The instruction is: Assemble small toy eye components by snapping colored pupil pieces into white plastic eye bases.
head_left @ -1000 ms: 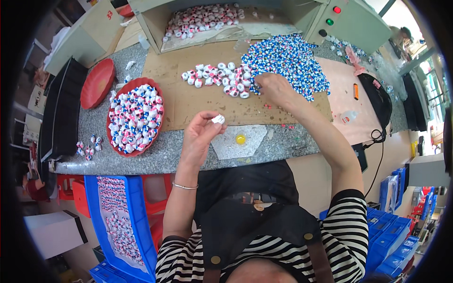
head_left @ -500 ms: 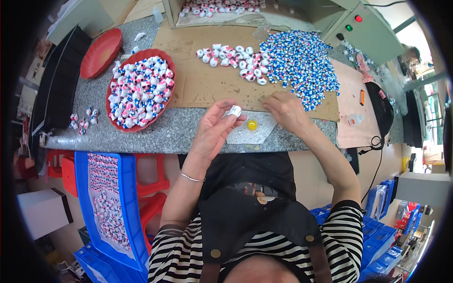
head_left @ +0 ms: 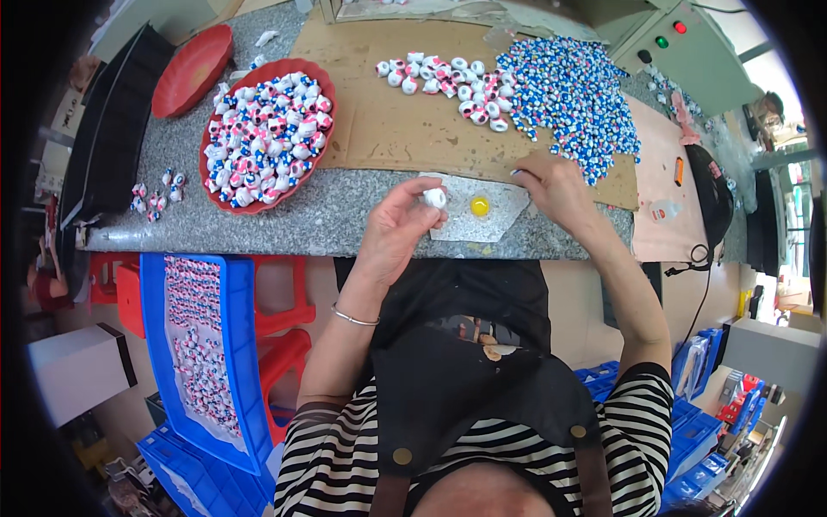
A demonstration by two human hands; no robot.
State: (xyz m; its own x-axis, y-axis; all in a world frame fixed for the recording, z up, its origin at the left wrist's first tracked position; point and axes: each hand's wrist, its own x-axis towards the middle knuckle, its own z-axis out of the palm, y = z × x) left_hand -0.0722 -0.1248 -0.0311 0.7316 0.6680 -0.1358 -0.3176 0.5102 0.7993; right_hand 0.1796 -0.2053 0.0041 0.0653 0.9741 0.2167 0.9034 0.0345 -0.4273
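While the left hand (head_left: 398, 226) is raised just above the near edge of the grey stone worktop (head_left: 319, 211), its fingertips pinch a small white cap (head_left: 435, 197), held just left of a little yellow blob (head_left: 480, 206) that sits on a pale sheet (head_left: 504, 215) lying on the worktop. The right hand (head_left: 558, 188) rests further right on the edge of a brown cardboard sheet (head_left: 405, 129), fingers curled low against the cardboard with one tip stretched to the left; whether it grips anything cannot be told from this angle. Just beyond that hand spreads a dense heap of small blue-and-white pieces (head_left: 568, 90), and to the left of the heap lies a looser cluster of white, pink and blue caps (head_left: 448, 82) on the same cardboard. A red oval tray (head_left: 326, 129) to the left is piled with more such caps, and an empty-looking red dish (head_left: 191, 69) stands behind it, near the worktop's far corner. A few stray caps (head_left: 155, 194) lie near the worktop's left end. Below the worktop, at the person's left, a blue crate (head_left: 245, 362) holds a clear bag of the same pieces. A thin metal bangle (head_left: 353, 319) circles the left wrist.
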